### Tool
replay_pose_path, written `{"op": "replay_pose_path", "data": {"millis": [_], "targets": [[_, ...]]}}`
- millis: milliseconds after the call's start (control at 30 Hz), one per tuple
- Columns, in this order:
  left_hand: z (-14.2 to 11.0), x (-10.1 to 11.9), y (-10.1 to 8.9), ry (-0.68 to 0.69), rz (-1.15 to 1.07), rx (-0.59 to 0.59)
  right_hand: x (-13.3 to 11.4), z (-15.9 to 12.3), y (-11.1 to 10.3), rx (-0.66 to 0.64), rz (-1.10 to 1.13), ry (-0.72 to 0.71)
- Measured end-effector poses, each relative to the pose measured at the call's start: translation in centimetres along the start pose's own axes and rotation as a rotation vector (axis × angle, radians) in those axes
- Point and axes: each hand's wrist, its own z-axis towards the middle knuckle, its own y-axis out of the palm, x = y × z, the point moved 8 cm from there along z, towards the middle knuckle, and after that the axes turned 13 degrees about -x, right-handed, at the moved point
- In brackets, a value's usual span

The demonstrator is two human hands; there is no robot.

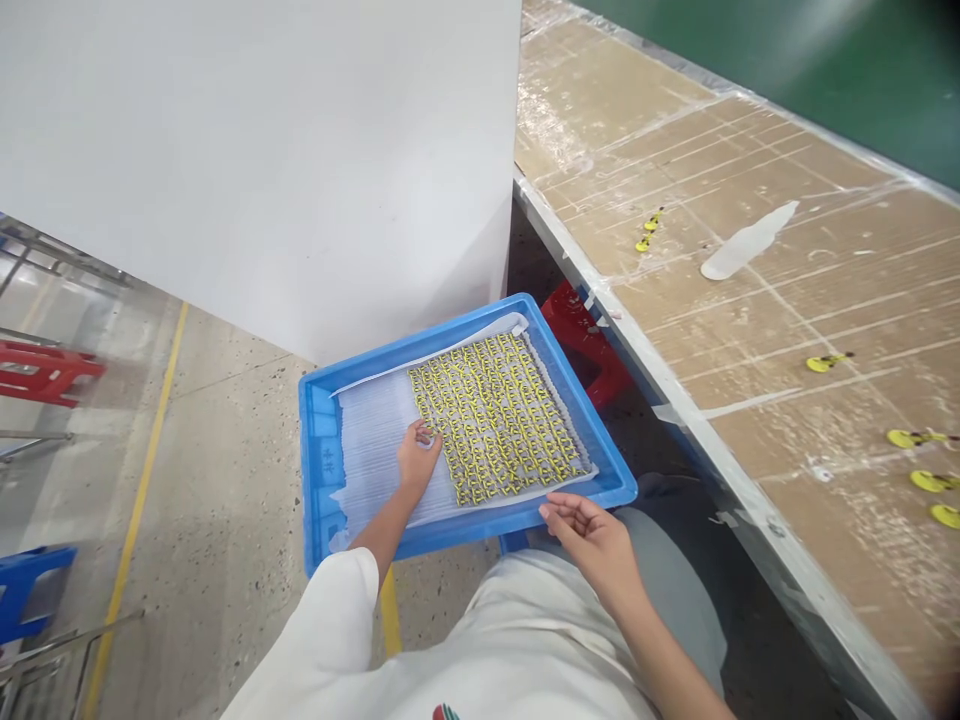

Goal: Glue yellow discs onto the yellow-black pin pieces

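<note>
**Working at the edge of the yellow pieces laid in the blue tray**

The left hand sits inside the tray, fingers curled at the left border of the yellow pieces; whether a piece is pinched there, I cannot tell. The right hand is at the tray's near rim, toward its right corner, loosely curled with thumb and forefinger close together. Nothing shows between those fingertips, though something small could be hidden, and contact with the rim is unclear.

Small yellow pieces with dark parts stand in close rows on the right and middle of the tray, over a ridged white liner. Judging by coverage, more than half of this layer looks laid; the liner shows uncovered along the tray's left portion, so that part appears left to fill, if the whole layer is meant to be covered.

To the tray's right, a tan worktable carries a few scattered loose pieces, apparently not yet in the rows. Behind the tray stands a large white panel; beyond its right rim, a red stool shows below the table's edge.
</note>
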Motion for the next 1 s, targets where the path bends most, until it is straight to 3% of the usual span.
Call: {"op": "replay_pose_path", "data": {"millis": [200, 500, 800, 900, 1000], "targets": [[1.3, 1.3, 1.4, -0.03, 0.064, -0.043, -0.4, -0.3, -0.1, 0.002, -0.02, -0.026], [1.5, 0.2, 1.3, -0.128, 0.139, -0.071, -0.4, -0.1, -0.8, 0.027, 0.0, -0.042], [1.2, 0.2, 1.1, -0.126, 0.117, -0.038, -0.1, -0.1, -0.5, -0.002, -0.027, -0.046], [0.9, 0.5, 0.7, -0.115, 0.105, -0.006, -1.4, -0.7, -1.3, 0.04, -0.105, -0.09], [-0.2, 1.4, 0.2, -0.09, 0.076, 0.026, -5.0, -2.8, -4.1, 0.167, -0.247, -0.227]]}}
